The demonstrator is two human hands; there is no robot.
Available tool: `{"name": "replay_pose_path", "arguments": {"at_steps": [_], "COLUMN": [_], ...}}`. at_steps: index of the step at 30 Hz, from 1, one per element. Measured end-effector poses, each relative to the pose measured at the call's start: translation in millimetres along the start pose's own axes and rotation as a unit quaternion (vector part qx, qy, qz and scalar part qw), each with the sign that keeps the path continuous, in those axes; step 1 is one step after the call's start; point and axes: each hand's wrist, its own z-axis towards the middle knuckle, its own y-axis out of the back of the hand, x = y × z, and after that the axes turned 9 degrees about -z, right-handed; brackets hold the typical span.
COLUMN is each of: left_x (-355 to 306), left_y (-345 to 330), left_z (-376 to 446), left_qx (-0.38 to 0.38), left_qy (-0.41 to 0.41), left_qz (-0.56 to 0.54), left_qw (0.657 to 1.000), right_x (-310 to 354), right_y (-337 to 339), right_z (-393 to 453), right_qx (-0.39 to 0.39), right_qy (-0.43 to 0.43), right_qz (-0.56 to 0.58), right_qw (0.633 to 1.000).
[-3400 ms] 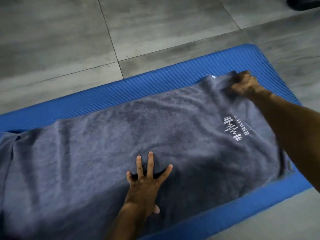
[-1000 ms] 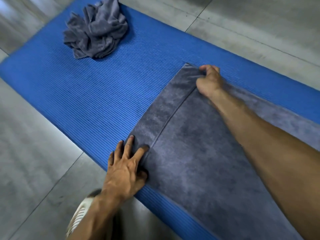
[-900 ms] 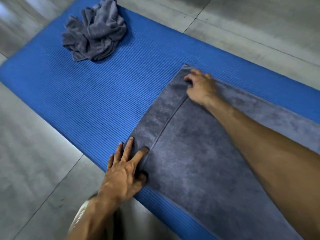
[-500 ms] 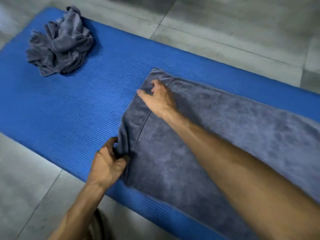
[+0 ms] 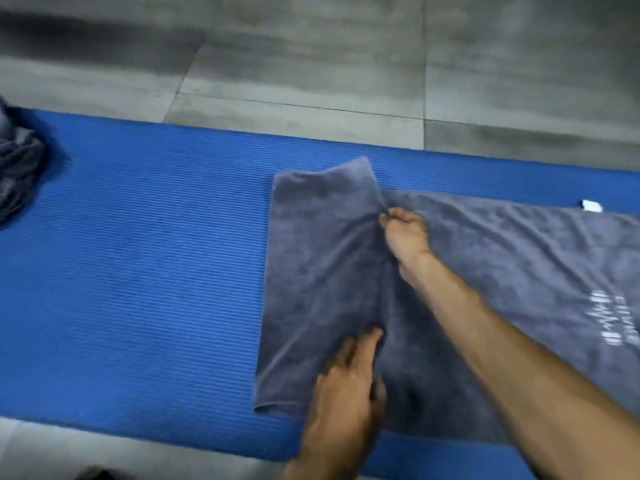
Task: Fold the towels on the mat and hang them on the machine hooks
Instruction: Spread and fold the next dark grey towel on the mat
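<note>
A grey towel (image 5: 502,268) with a white logo lies spread on the blue mat (image 5: 138,271). Its left end is turned over into a flap lying back on the towel. My right hand (image 5: 405,233) pinches the flap's far edge. My left hand (image 5: 346,386) grips the flap's near edge, fingers curled into the cloth. Both hands hold the same end of the towel. A second grey towel (image 5: 17,168) sits crumpled at the mat's far left, cut off by the frame.
Grey floor tiles (image 5: 311,64) lie beyond the mat, and a strip of floor shows at the near left. A small white label (image 5: 591,205) sticks out at the towel's far edge. No machine or hooks are in view.
Both hands have taken hold of the towel's left end and carried it rightward, so it now lies folded over the towel. The view has swung right; the crumpled towel is at the left edge.
</note>
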Motion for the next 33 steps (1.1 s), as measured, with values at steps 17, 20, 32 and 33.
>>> {"name": "replay_pose_path", "arguments": {"at_steps": [17,20,32,33], "left_x": [94,98,167,177], "left_y": [2,6,99,109], "left_z": [-45,-42,-65,-67], "left_qx": [-0.128,-0.129,-0.232,-0.227], "left_qy": [0.194,0.251,0.246,0.259], "left_qz": [-0.042,-0.128,-0.252,-0.237], "left_qw": [0.972,0.951,0.907,0.909], "right_x": [16,24,76,77], "right_y": [-54,-80,-143,-148], "right_z": [-72,-81,-106,-110], "right_qx": [0.127,0.134,0.296,0.311], "right_qy": [0.242,0.247,0.191,0.194], "right_qz": [-0.437,-0.496,-0.268,-0.256], "right_qw": [0.857,0.821,0.897,0.895]}}
